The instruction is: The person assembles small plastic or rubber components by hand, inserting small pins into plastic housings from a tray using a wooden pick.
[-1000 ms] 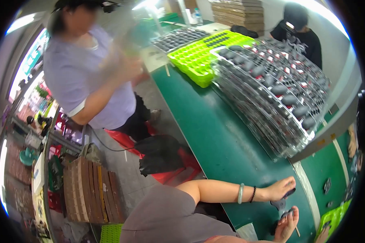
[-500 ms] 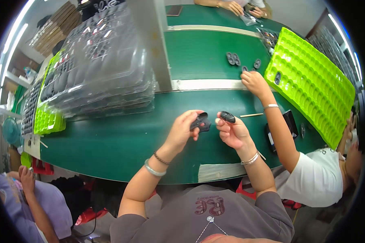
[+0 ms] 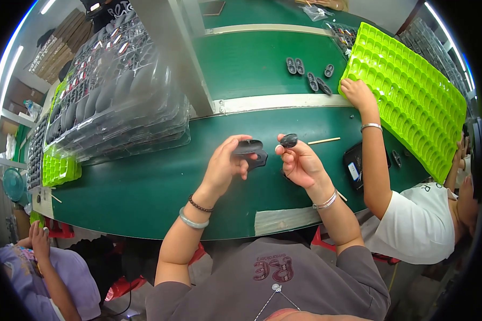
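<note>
Fingers of the left hand [image 3: 220, 170] curl around a dark shell [image 3: 249, 146] above the table [image 3: 128, 198]; those of the right hand [image 3: 303, 165], nearly closed, pinch a black piece [image 3: 288, 140] just to its right. Both look light, stiff, perhaps slick, probably best held by the edges. Farther right lies a stick [image 3: 324, 140].

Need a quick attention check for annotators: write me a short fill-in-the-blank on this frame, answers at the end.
1. The left hand holds the larger dark piece; the smaller dark piece is in the wearer's ____ hand.
2. The bead bracelet circles the wearer's ____ wrist.
3. The big tray near the co-worker's hand is bright ____.
4. A thin stick lies on the flat green ____.

Missing words: right; left; green; table.
</note>
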The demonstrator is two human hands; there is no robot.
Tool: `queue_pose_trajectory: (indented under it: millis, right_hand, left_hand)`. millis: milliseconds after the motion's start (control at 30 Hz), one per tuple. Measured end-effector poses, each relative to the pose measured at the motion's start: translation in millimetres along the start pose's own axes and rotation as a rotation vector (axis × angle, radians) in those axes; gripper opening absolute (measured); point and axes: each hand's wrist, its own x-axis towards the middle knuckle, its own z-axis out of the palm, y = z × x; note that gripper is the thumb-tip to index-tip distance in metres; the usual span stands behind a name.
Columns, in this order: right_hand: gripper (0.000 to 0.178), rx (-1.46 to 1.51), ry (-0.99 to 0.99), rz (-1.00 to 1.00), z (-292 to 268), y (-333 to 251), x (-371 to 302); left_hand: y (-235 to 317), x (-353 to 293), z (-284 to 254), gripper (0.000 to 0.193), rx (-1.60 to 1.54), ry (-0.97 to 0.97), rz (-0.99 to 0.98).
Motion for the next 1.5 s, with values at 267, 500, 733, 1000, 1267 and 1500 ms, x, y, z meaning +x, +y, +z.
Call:
queue_pose_trajectory:
  millis: [267,500,733,1000,1267,1500]
  right_hand:
    - [0.012,-0.719,-0.015,-0.251,9,5,-3]
    - [0.024,-0.854,0.088,-0.266,11,9,1]
    - [0.033,-0.785,0.038,-0.144,6,5,2]
    - [0.024,-1.068,0.057,-0.252,6,9,3]
    - [0.018,-1.381,0.165,-0.375,14,11,-5]
    - [0.016,-1.539,0.143,-0.575,10,20,-5]
  left_hand:
    - [-1,0,2,0.045,0.012,-0.050,0.041]
    - [-1,-7,9,0.048,0.217,-0.077,0.072]
    - [-4,-8,11,0.052,0.374,-0.162,0.176]
    - [-8,-5,11,0.053,0.438,-0.173,0.231]
    - [-2,-5,6,0.029,0.704,-0.096,0.154]
    - [-2,-8,9,0.019,0.827,-0.015,0.195]
